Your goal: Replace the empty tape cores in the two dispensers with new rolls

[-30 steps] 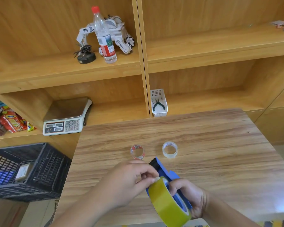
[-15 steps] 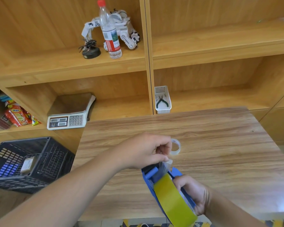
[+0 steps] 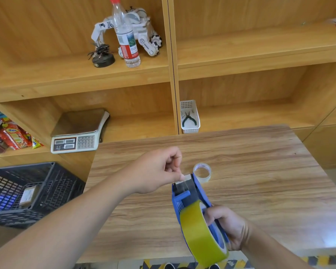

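- We see only part of the blue tape dispenser: its rear is buried in our right hand, and the yellow roll mounted on it covers much of the frame.
- Our left hand hides whatever lies on the table behind it, so we cannot tell whether anything sits there.
- The clear tape core stands on the table just beyond the dispenser's nose; faint print runs round its inner rim, too small for us to read.
- The water bottle on the upper shelf carries a red and white label with a barcode; we cannot make out its wording. Its cap is cut off by the top edge.
- The scale shows a keypad and display windows, with no legible figures.
- The snack packets at far left are partly cropped, their lettering blurred.
- Our left arm reaches forward across the table, fingers curled, thumb and forefinger pinched on the pale tape end at the dispenser's cutter.
- Our right hand is wrapped tight round the dispenser, holding it above the table's near edge, nose pointing away.
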A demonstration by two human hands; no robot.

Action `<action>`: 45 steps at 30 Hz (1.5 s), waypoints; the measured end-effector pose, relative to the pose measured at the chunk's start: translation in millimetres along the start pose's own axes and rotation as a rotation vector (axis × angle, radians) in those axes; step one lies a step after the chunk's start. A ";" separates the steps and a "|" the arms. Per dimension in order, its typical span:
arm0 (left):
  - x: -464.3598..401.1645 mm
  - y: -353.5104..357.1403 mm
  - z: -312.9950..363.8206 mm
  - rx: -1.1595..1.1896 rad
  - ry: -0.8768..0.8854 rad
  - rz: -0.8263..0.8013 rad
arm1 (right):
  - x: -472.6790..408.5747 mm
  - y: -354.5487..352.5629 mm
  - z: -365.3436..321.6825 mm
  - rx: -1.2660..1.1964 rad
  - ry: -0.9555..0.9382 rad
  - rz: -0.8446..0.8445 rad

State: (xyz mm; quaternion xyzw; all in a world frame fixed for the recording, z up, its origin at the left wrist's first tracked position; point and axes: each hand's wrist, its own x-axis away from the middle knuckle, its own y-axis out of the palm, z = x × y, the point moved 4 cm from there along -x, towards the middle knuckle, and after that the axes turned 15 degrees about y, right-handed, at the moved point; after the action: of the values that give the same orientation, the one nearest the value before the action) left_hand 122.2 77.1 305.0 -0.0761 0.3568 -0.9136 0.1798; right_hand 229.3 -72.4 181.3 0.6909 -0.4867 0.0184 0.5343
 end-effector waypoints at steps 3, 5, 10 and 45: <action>2.6 -3.2 -6.7 0.035 -0.017 0.019 | 0.4 1.6 -1.6 0.062 0.016 -0.008; 4.2 -6.5 -10.5 0.072 -0.032 0.037 | 0.1 2.6 -0.7 0.094 0.039 -0.027; 9.0 -18.8 -22.3 0.151 -0.053 0.063 | 4.3 5.9 6.9 0.164 0.082 -0.085; 51.1 79.5 -106.2 0.981 -0.605 -0.074 | -29.1 43.5 10.9 0.324 0.161 -0.050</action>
State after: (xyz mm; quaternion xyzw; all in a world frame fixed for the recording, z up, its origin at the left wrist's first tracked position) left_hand 68.5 69.8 173.6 -0.2540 -0.1786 -0.9154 0.2561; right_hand 178.4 -59.7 192.1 0.7761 -0.4157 0.1389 0.4535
